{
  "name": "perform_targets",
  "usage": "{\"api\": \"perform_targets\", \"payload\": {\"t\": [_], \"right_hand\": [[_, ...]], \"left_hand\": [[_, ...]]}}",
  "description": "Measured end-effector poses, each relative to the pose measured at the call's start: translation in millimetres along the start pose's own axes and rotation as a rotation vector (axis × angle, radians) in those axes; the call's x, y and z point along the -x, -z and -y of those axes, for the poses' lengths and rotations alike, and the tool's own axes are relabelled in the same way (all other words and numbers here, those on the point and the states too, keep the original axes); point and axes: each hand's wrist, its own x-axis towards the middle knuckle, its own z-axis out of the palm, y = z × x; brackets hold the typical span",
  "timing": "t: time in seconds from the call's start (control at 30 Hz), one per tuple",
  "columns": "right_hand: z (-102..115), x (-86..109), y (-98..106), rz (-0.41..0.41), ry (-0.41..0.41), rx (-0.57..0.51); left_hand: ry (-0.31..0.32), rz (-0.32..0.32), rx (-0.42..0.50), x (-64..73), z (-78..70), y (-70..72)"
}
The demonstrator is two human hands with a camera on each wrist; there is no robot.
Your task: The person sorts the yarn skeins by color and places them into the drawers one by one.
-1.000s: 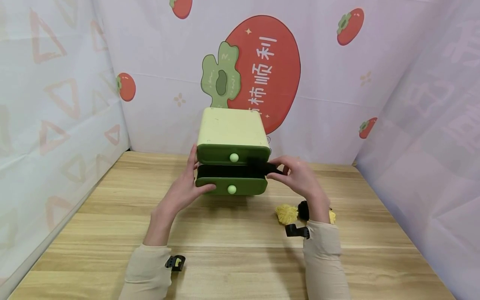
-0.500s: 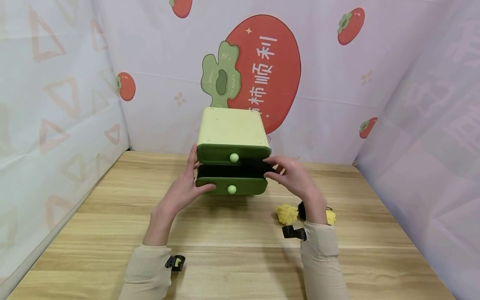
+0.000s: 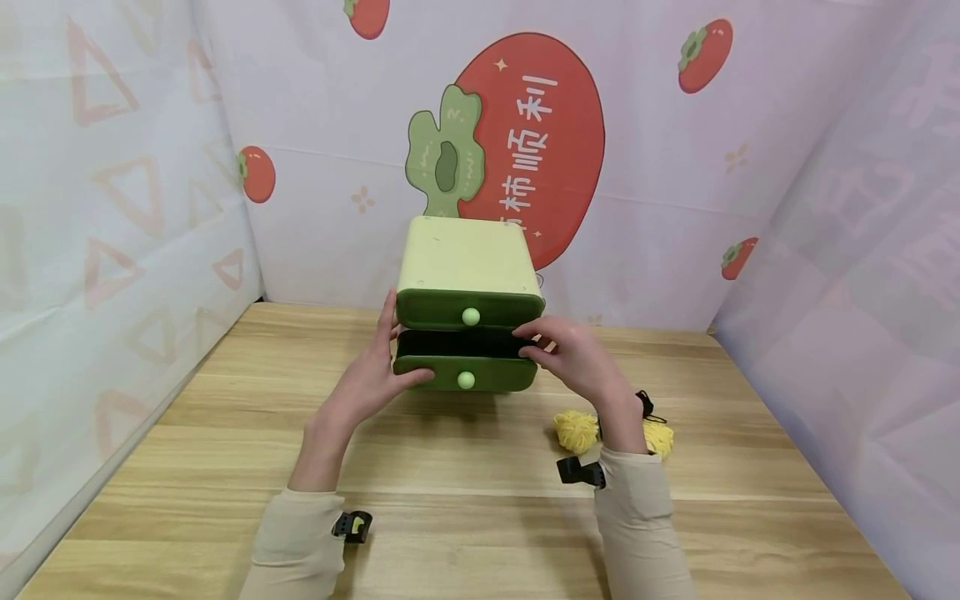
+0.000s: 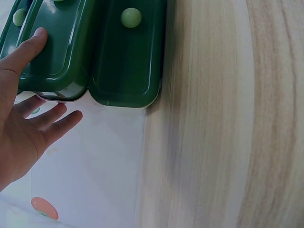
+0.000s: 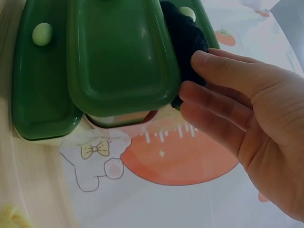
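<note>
Pinching one soft black bundle [image 5: 186, 35] between the thumb and fingers of the right hand [image 3: 576, 357], at the right end of the pulled-out middle drawer [image 3: 498, 380], one of three in a single cabinet [image 3: 468, 258]. Pressing the left hand [image 3: 363, 383] to that drawer's front by the thumb, with fingers spread apart alongside. On the tabletop [image 3: 450, 517], two yellow yarn bundles [image 3: 576, 431] plus partly hidden black material [image 3: 645, 404].
</note>
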Motion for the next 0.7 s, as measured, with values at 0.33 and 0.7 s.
{"api": "perform_targets", "payload": {"t": [0.33, 0.7], "right_hand": [[6, -5.6, -12, -0.062, 0.108, 0.057], [12, -11.3, -21, -0.053, 0.152, 0.087]], "left_hand": [[0.002, -0.003, -0.007, 0.6, 1.5, -0.9], [-0.005, -0.006, -0.008, -0.4, 2.0, -0.5]]}}
